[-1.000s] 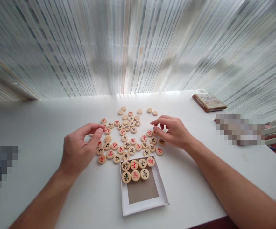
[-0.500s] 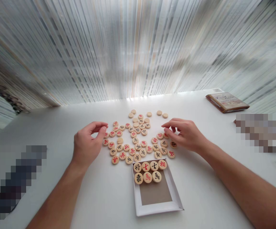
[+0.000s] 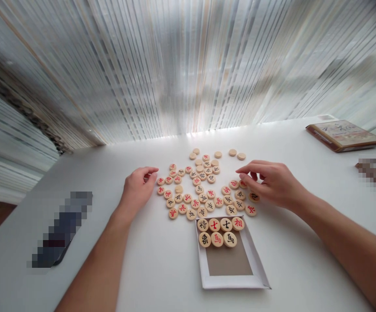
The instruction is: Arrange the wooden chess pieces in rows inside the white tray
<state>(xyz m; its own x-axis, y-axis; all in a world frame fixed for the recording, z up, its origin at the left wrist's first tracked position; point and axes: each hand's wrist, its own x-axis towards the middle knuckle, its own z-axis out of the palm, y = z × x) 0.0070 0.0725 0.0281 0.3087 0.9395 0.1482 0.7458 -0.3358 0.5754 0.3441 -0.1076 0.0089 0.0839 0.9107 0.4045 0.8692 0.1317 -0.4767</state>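
Pale round wooden discs (image 3: 210, 206) lie at twelve o'clock from shallow white cardboard tray (image 3: 229, 262), seven inside; likely light, rigid: pinch rims. Bare left hand (image 3: 138, 187): grip unclear; right hand (image 3: 274, 182): fingertips parted.

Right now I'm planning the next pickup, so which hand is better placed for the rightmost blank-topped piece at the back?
Probably the right hand: its fingers are just short of that blank-topped piece. The left hand is across the scattered pieces, much farther away.

Red-marked piece (image 3: 242, 184) — part-hidden by right hand (image 3: 272, 182); dark object (image 3: 64, 232) — pixelated.
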